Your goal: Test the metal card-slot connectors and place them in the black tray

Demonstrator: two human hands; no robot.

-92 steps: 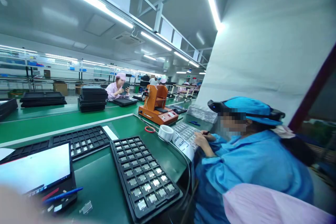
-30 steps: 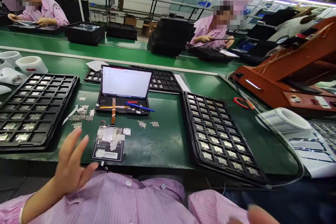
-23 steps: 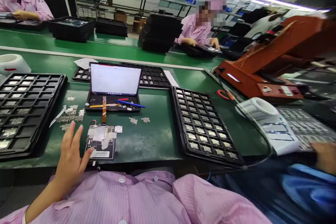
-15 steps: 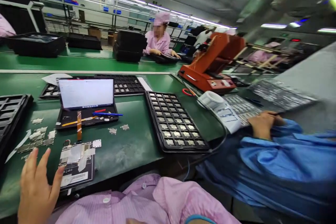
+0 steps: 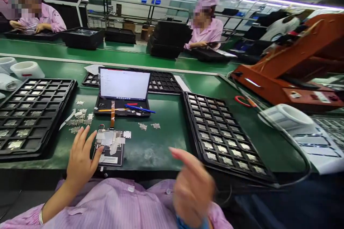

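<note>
**Circuit board on a black card, seen from the head camera, with both hands near it.**
The left hand (image 5: pixel 80 155) is held open, fingers spread, just beside the circuit board (image 5: pixel 109 139), which is laid on a black card (image 5: pixel 109 159) on the green counter (image 5: pixel 158 150). The right hand (image 5: pixel 192 186) is blurred, so its state cannot be told. Three black trays (image 5: pixel 223 136) of metal parts are set around them.

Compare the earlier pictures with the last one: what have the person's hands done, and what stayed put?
The right hand has risen from the bottom edge of the view to above the bench, blurred, beside the black component tray. The left hand has moved closer to the circuit board, with no grip visible. The tablet and small metal pieces stayed in place.
</note>
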